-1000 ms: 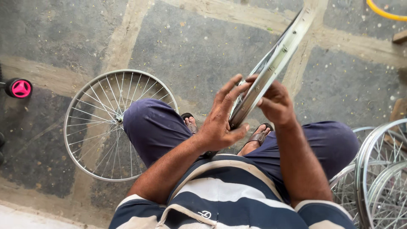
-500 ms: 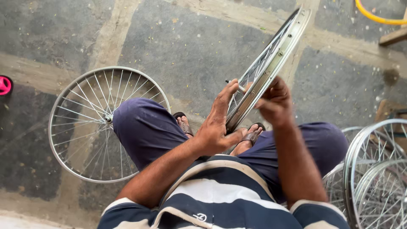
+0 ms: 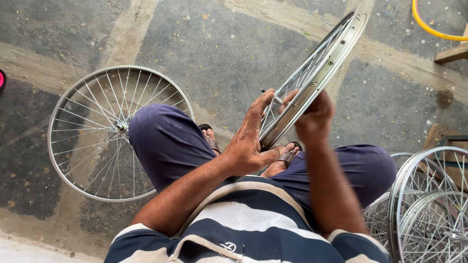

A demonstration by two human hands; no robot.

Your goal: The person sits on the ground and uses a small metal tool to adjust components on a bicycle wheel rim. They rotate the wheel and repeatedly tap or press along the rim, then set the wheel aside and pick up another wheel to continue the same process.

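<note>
I sit with my knees apart and hold a spoked bicycle wheel rim point(image 3: 325, 62) upright on edge in front of me. My left hand point(image 3: 249, 141) lies against its near side, fingers spread over the spokes and thumb under the rim. My right hand point(image 3: 313, 116) grips the rim's edge from the right. The lower end of the rim sits between my sandalled feet point(image 3: 287, 155).
A second spoked wheel point(image 3: 92, 132) lies flat on the concrete floor at my left, partly under my knee. Several more wheels point(image 3: 429, 204) lean at the lower right. A yellow hose point(image 3: 431, 28) and wooden pieces point(image 3: 451, 53) lie at the upper right.
The view has shifted slightly. My left hand has slid up along the spokes, and both hands stay on the upright rim.
</note>
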